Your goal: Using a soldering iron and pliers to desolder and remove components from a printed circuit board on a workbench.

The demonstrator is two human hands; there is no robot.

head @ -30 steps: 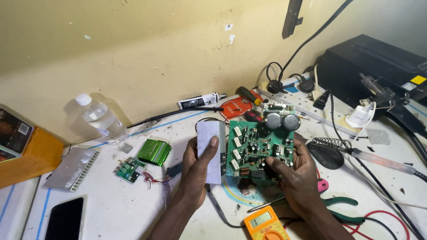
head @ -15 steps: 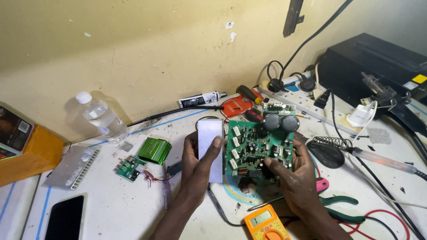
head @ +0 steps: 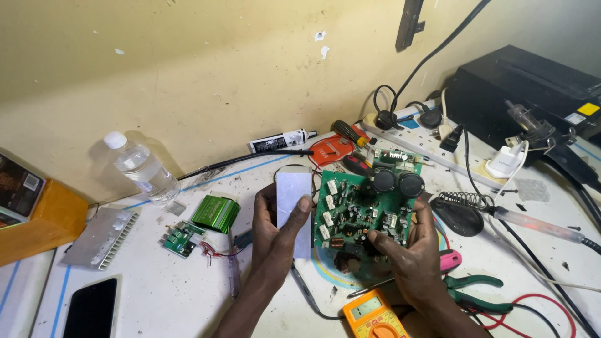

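Note:
I hold a green circuit board (head: 360, 209) upright above the white worktable (head: 156, 294), component side facing me. It carries two large black capacitors (head: 397, 183) at its top right and several white blocks down its left side. A pale metal plate (head: 294, 203) is fixed along its left edge. My left hand (head: 275, 228) grips that plate, thumb across its front. My right hand (head: 407, 247) holds the board's lower right corner, fingers on the components.
A plastic water bottle (head: 141, 166), green heatsink box (head: 215, 213), small green board (head: 181, 238) and finned heatsink (head: 100, 235) lie left. A phone (head: 91, 307) is near left. An orange multimeter (head: 370, 313), pliers (head: 476, 291), soldering iron (head: 532, 222), power strip (head: 432, 147) and black box (head: 526, 84) are right.
The board and both hands have shifted slightly lower in view and toward me; the grip is unchanged.

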